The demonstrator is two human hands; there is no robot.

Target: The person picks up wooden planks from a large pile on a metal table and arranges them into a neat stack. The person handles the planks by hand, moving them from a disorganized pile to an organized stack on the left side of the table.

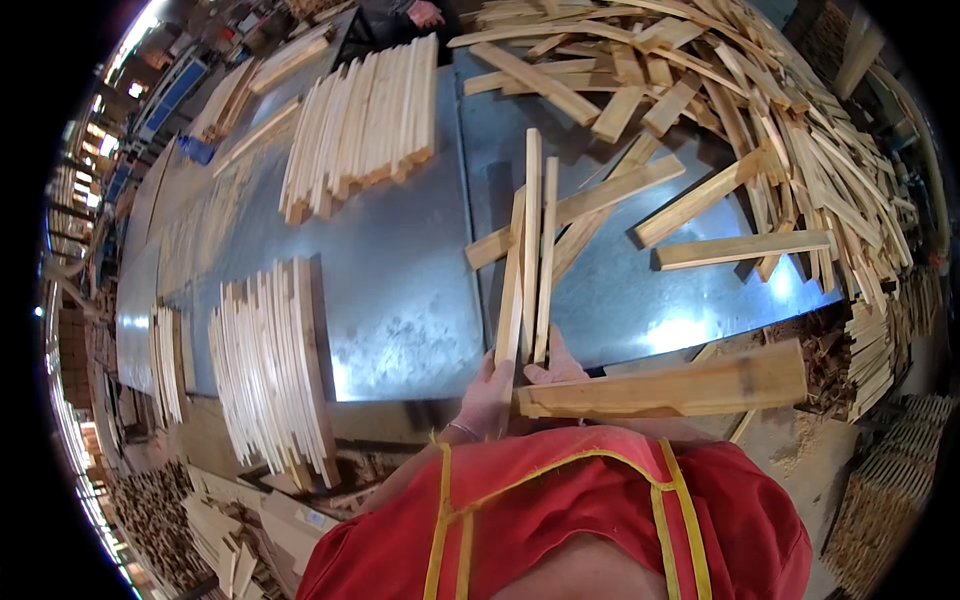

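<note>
My left hand (486, 396) is closed around the lower end of a long pale wooden slat (511, 290), thumb along its side. My right hand (558, 366) is closed at the near end of a thinner slat (547, 262). Between these two stands a third slat (531, 235), its far end reaching furthest over the metal table (400, 285). Close to my body, a wide wooden board (670, 385) runs sideways to the right, covering part of my right forearm. What supports it is hidden. Beyond my hands, a loose strip (625, 190) lies slantwise under the slats.
A big jumbled heap of wooden strips (800, 150) covers the table's far right. Rows of aligned slats (365, 120) and another bundle (265, 365) lie to the left, the latter overhanging the near edge. Stacked wood (890, 490) stands on the floor at right.
</note>
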